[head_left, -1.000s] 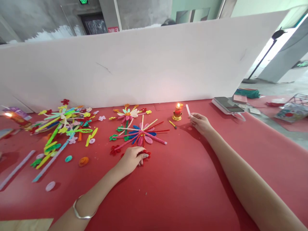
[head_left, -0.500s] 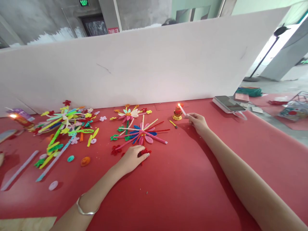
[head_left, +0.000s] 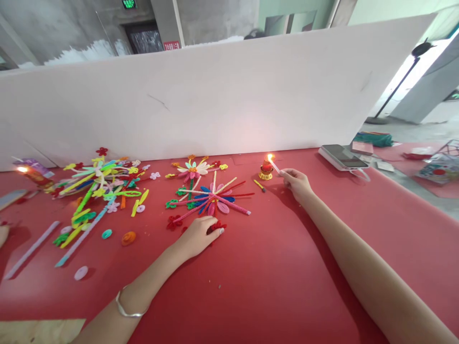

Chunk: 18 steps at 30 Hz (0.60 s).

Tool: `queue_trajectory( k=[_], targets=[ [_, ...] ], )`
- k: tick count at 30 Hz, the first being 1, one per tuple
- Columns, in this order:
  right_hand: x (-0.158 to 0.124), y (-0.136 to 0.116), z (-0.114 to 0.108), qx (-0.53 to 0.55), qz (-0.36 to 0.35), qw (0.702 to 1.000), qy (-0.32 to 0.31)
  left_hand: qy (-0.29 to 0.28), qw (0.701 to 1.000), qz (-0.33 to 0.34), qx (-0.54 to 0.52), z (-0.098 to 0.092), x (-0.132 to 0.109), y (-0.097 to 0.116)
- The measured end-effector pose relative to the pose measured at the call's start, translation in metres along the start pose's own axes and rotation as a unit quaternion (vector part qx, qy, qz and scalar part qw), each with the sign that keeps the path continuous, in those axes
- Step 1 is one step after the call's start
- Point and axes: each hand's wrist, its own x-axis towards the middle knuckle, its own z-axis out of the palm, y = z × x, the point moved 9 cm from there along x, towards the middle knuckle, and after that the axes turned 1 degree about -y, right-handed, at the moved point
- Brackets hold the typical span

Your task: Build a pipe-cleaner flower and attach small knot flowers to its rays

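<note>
The flower [head_left: 219, 225] at the left fingers [head_left: 207, 220] is red; the stick [head_left: 275, 166] in the right fingers [head_left: 289, 175] is whitish, the candle [head_left: 266, 166] beside them red, its base [head_left: 266, 176] gold.

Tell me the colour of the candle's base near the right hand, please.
The base is gold; it shows best in the head view.

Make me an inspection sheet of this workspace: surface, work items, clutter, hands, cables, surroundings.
Surface: red tabletop, small specks near the front.
Job's things: slim whitish stick, tip at the flame of a short red candle in a gold holder; bright red fuzzy flower piece.
Clutter: heaped multicoloured fuzzy flowers and stems, left.
Hands: right hand holds the stick; left hand is at the red piece, grip unclear.
Cables: thin white cable at the grey-and-white rectangular device.
Surroundings: upright white panel behind; green lit sign beyond.
</note>
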Motion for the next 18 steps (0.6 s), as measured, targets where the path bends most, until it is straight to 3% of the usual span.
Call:
queue_trajectory(
  k=[7,18],
  targets=[
    [0.0034,0.0046,-0.0055,0.079,0.014,0.997,0.009,-0.004,1.0,-0.007,0.003,0.0013,-0.0004,-0.0019],
    [0.0039,0.007,-0.0053,0.109,0.022,0.994,0.0,0.0,1.0,0.005,0.01,0.0012,-0.0002,-0.0005]
  ],
)
